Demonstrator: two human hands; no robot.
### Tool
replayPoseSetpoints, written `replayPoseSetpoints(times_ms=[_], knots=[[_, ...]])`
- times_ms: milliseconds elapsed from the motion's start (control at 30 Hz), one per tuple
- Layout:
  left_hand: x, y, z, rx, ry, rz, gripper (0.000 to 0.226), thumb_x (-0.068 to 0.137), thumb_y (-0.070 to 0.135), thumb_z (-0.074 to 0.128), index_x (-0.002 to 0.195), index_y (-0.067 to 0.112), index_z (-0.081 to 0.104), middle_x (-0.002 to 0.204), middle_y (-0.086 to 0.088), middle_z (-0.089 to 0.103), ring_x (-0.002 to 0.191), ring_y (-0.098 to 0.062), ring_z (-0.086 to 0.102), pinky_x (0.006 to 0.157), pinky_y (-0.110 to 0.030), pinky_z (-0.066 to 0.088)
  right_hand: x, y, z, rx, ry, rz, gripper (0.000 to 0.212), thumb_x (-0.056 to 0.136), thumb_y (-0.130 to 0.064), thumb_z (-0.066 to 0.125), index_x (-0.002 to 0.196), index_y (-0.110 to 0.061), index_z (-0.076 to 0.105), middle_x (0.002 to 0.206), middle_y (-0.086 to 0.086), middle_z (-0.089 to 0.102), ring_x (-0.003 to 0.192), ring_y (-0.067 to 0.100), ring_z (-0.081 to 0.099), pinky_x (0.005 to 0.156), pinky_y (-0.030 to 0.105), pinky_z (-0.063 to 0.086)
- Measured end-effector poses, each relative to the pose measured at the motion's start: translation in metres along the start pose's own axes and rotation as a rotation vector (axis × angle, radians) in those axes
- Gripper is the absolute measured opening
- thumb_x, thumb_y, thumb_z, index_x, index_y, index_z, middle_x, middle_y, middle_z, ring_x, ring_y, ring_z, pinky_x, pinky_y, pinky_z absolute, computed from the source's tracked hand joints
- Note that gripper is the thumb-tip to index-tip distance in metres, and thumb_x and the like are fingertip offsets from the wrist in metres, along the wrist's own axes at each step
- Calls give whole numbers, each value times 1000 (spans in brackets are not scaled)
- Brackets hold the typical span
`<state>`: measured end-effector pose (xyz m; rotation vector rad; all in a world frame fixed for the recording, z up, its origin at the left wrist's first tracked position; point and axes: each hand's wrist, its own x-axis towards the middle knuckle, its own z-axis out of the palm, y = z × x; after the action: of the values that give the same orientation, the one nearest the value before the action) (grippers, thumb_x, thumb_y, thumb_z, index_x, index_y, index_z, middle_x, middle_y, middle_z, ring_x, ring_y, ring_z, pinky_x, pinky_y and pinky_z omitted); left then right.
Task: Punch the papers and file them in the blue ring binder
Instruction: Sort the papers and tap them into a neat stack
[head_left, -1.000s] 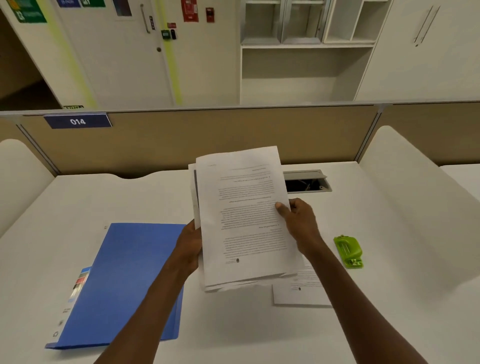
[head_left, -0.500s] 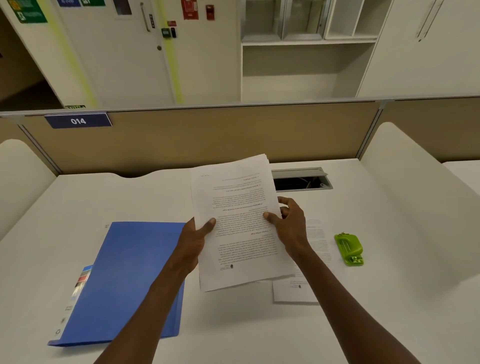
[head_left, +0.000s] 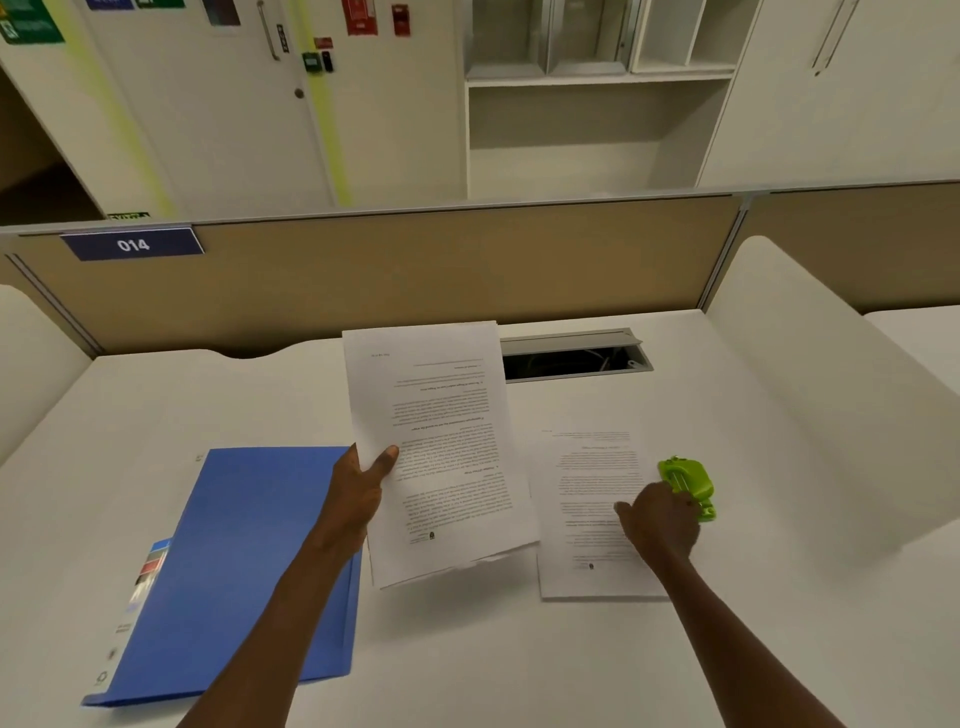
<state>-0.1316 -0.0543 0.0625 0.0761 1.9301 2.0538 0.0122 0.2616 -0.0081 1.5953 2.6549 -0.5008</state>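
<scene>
A white desk (head_left: 779, 623) stands against a beige partition (head_left: 415, 270) that carries a blue label with the number 014 (head_left: 132, 244); behind it are white cupboards and open shelves. Near the back edge of the desk there is an open cable hatch (head_left: 574, 359).

The blue ring binder (head_left: 244, 561) lies closed on the left part of the desk. The left hand (head_left: 358, 499) holds a stack of printed papers (head_left: 441, 447) above the desk, just right of the binder; the thumb is on the top page and the other fingers are curled under the stack, so they clamp it at its left edge. One more printed sheet (head_left: 587, 493) lies flat on the desk to the right. The right hand (head_left: 660, 519) is over the right edge of this sheet and reaches the green hole punch (head_left: 688, 480), which stands just beside the sheet. Its fingers touch the punch, but I cannot tell if they close around it.
</scene>
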Motion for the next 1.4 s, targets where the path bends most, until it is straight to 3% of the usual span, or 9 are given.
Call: replayPoseSetpoints(times_ms=[300, 500, 600, 700, 800, 900, 1133, 1233, 1400], knots=[[0, -3, -5, 29, 19, 5, 19, 93, 23, 57, 108, 33, 60, 109, 2, 70, 97, -21, 68, 77, -39, 58, -2, 6, 4, -81, -117, 126, 84, 61, -52, 82, 121, -3, 50, 127, 25, 46, 117, 39, 45, 94, 47, 44], [-1, -6, -7, 43, 38, 8, 20, 93, 22, 58, 111, 31, 60, 106, 4, 70, 93, -18, 69, 77, -38, 58, 6, 7, 4, 104, -185, 239, 103, 52, -42, 90, 129, 1, 36, 131, 25, 45, 119, 42, 47, 100, 53, 37], [1, -8, -11, 73, 63, 17, 26, 93, 22, 58, 119, 24, 58, 107, 2, 70, 95, -19, 68, 78, -38, 57, 3, 7, 6, 109, -166, 213, 83, 56, -39, 89, 118, -5, 47, 119, 18, 57, 115, 39, 50, 100, 52, 33], [3, -9, -15, 110, 85, 32, 31, 93, 24, 58, 124, 20, 57, 108, 2, 69, 97, -20, 67, 81, -39, 56, -3, 5, 0, 117, -62, 105, 39, 77, -31, 73, 105, -9, 57, 106, 14, 64, 110, 36, 54, 98, 50, 35], [5, -8, -20, 133, 99, 44, 28, 93, 25, 58, 121, 22, 58, 105, 3, 70, 94, -18, 68, 79, -37, 56, -8, -1, -18, 310, 56, -78, 13, 86, -20, 58, 89, -8, 60, 93, 15, 67, 96, 36, 61, 81, 40, 46], [9, -8, -24, 164, 104, 44, 26, 93, 28, 58, 119, 25, 59, 105, 2, 70, 95, -21, 68, 77, -38, 56, -15, -18, -51, 404, 171, -219, 9, 87, -11, 55, 80, -6, 58, 81, 18, 66, 83, 38, 62, 64, 33, 41], [9, 0, -12, 148, 98, 61, 24, 94, 24, 56, 119, 23, 58, 101, 7, 68, 92, -14, 66, 79, -35, 55, -35, -55, -133, 503, 333, -438, 17, 89, -22, 60, 77, -10, 57, 83, 10, 68, 73, 33, 59, 63, 31, 40], [8, 1, -7, 112, 88, 38, 30, 94, 23, 57, 124, 21, 57, 103, 8, 68, 95, -13, 65, 78, -30, 54, -41, -60, -155, 670, 252, -518, 16, 88, -23, 63, 81, -9, 62, 89, 8, 70, 77, 26, 62, 66, 33, 45], [0, 10, 9, 16, 45, -61, 17, 93, 23, 59, 110, 24, 62, 102, 0, 71, 93, -22, 69, 71, -37, 57, -54, -61, -165, 1082, -190, -391, 20, 85, -24, 68, 101, -12, 71, 95, 2, 75, 84, 19, 71, 72, 30, 57]])
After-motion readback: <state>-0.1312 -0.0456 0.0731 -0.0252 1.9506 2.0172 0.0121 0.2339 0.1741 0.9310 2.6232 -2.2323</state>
